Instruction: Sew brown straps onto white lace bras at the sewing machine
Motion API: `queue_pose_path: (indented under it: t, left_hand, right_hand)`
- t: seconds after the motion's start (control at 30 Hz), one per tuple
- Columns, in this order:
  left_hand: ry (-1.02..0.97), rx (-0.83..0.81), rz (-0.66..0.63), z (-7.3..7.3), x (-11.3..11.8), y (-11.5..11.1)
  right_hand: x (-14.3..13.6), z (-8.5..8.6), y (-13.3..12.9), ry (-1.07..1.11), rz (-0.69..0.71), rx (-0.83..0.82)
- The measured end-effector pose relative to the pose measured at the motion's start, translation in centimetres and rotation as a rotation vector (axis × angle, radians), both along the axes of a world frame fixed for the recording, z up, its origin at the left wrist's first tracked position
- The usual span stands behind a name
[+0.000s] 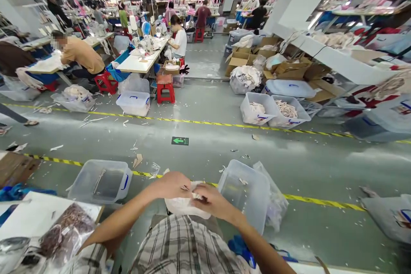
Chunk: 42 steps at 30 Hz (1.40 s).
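Note:
Close to my body, a piece of white cloth (181, 206) hangs between my two hands. My left hand (173, 184) is closed on the cloth from the left, its back turned up and most fingers hidden. From the right, my right hand (213, 200) pinches the same cloth, with its fingers bent near the left fingertips. Something small and dark shows by the right fingers, too small to name. Below the hands is my checked shirt (181, 244).
Plastic bins stand on the floor at left (101, 180) and right (245, 188). A white table (38, 209) at lower left bears a bag of small brown pieces (66, 231). Beyond the yellow-black floor tape (192, 122), several people sit at sewing tables, one on a red stool (105, 82).

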State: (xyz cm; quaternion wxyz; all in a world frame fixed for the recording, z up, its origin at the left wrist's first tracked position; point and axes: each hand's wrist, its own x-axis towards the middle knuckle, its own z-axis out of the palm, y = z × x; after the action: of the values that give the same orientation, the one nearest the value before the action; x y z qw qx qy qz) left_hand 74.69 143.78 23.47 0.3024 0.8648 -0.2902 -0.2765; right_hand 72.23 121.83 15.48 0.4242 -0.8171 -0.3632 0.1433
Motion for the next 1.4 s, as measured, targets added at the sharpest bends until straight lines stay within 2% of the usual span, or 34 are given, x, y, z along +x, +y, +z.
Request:
queue_pose_path:
  t: [0.13,0.33,0.43,0.57,0.7,0.77,0.83,0.93,1.03,1.17,1.3,1.4]
  left_hand:
    - [0.017,0.039,0.006,0.2,8.4,1.8]
    - [-0.016,0.083,0.065,-1.1,22.2,2.3]
    - [-0.01,0.11,0.06,-1.0,30.1,1.3]
    - [-0.004,0.135,0.062,0.1,40.7,-1.1]
    - [-0.023,0.135,0.068,0.7,50.1,-3.7]
    - [-0.014,0.127,0.069,0.8,54.6,-4.6]
    - [0.007,0.109,0.077,0.7,59.5,-5.2]
    - [0.033,0.077,0.113,0.2,68.2,-5.0]
    - [0.038,0.052,0.099,-0.2,78.4,-3.9]
    - [-0.008,0.068,0.09,-0.4,91.7,-2.0]
    - [-0.026,0.053,0.118,-0.8,103.7,-0.4]
    - [0.046,0.06,0.082,-0.7,112.0,0.5]
  right_hand:
    - [8.0,0.2,1.2,-0.246,-0.016,-0.076]
    - [22.5,-1.0,1.3,-0.263,-0.03,0.057]
    - [31.0,-0.6,-0.3,-0.298,0.012,0.115]
    - [42.1,0.7,-3.2,-0.404,0.087,0.159]
    - [51.6,1.1,-5.7,-0.497,0.144,0.135]
    - [56.2,0.9,-6.7,-0.451,0.158,0.107]
    - [61.0,0.8,-7.5,-0.382,0.141,-0.002]
    - [69.6,0.9,-8.2,-0.302,0.064,-0.228]
    - [79.7,1.2,-8.0,-0.228,0.033,-0.345]
    - [93.3,3.0,-7.3,-0.17,-0.011,-0.52]
    - [106.2,5.4,-6.8,-0.101,0.008,-0.556]
    - [115.8,6.8,-6.7,0.121,0.108,-0.549]
